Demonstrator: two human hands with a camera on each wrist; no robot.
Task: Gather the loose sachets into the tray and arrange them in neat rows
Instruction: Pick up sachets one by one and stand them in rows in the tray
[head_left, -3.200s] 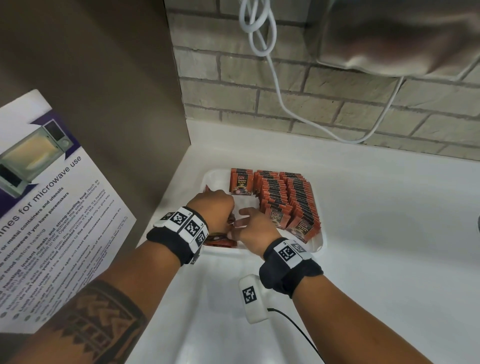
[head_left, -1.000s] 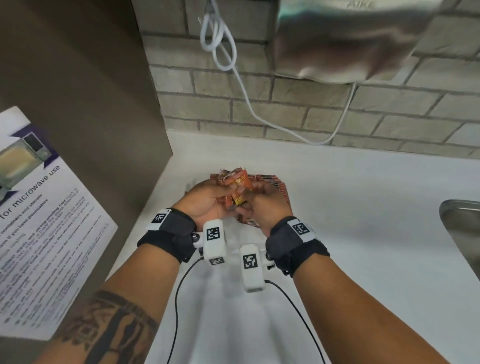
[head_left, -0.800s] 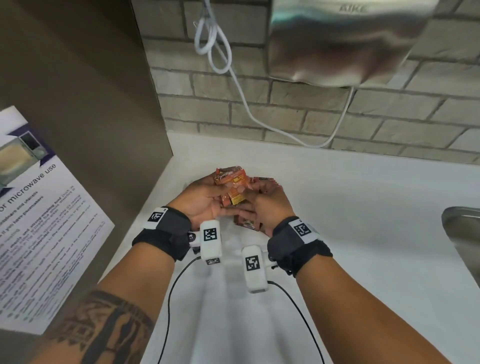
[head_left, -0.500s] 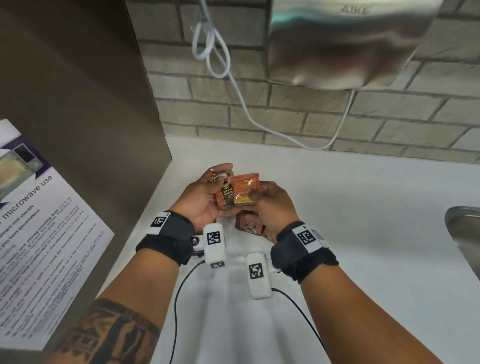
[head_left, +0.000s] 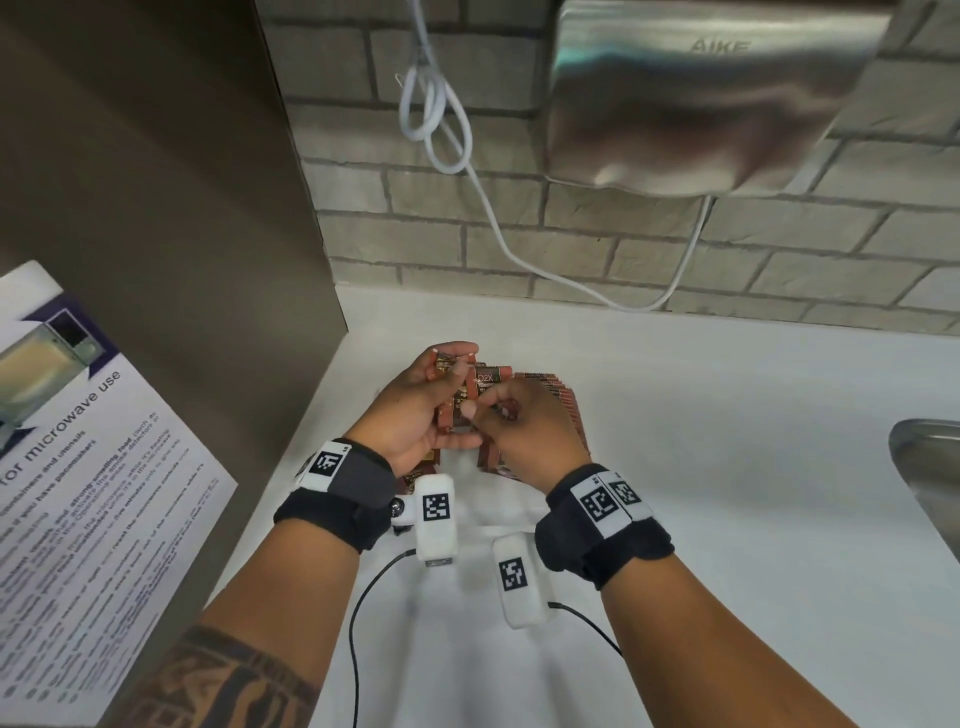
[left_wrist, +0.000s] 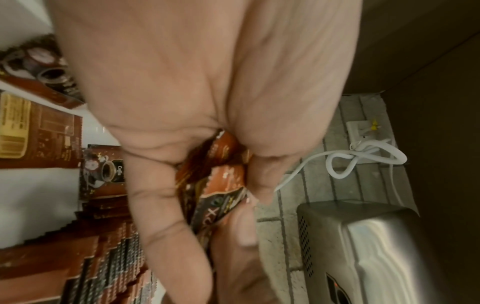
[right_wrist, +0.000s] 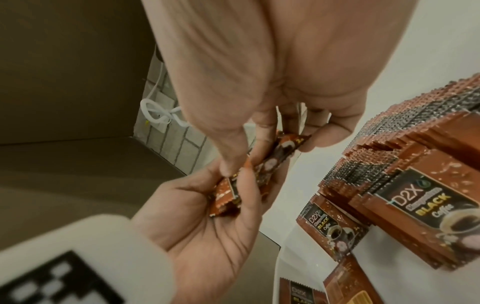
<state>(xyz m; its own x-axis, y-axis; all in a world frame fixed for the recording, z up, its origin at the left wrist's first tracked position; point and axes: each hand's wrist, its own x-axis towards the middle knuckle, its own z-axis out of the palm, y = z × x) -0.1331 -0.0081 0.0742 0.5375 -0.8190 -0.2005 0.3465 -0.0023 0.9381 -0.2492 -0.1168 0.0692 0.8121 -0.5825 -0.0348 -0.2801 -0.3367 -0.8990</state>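
Both hands are raised just above the white tray (right_wrist: 288, 253). My left hand (head_left: 441, 395) grips a small bundle of brown coffee sachets (head_left: 457, 402) between thumb and fingers; the bundle also shows in the left wrist view (left_wrist: 221, 185). Close beside it, my right hand (head_left: 496, 410) pinches one sachet (right_wrist: 275, 158) at the bundle's top. Rows of sachets (head_left: 569, 402) stand overlapped in the tray behind the right hand. Loose sachets (right_wrist: 332, 232) lie flat on the tray floor near the rows. The hands hide most of the tray in the head view.
A steel hand dryer (head_left: 701, 98) hangs on the brick wall, with a looped white cable (head_left: 441, 135) beside it. A brown panel (head_left: 156, 208) with a microwave notice (head_left: 78, 493) stands on the left. A sink edge (head_left: 930, 493) is at the right.
The hands left the tray floor and rose with a bundle of sachets. Over the last second they have shifted the sachets between their fingers, and the right hand has turned one upright.
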